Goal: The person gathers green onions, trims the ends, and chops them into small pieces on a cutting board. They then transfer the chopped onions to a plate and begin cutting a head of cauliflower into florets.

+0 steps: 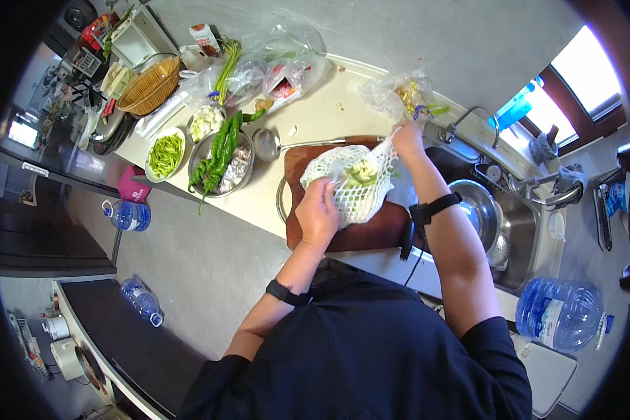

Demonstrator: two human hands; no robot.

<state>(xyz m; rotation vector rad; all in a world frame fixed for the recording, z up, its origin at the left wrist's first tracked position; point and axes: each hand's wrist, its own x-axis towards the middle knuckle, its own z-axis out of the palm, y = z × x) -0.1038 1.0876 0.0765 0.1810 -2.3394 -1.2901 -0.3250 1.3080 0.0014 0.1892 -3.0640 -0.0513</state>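
Note:
A cabbage-like green vegetable (363,172) sits inside a white foam net sleeve (358,202) above a brown wooden cutting board (315,239). My left hand (317,212) grips the near left side of the net, its thumb and fingers together at the edge. With my right hand (407,140) I pinch the net's upper right end, which is stretched upwards. A knife with a black handle (408,240) lies at the board's right edge. Beyond the board rests a ladle (315,143) with a wooden handle.
Left on the counter stand a metal bowl (193,167) with long green peppers (224,152), a plate of cut green beans (165,155), a bowl of chopped white pieces (207,122) and a wicker basket (149,86). Plastic bags (294,79) lie behind. The sink (522,241) holds metal basins at right.

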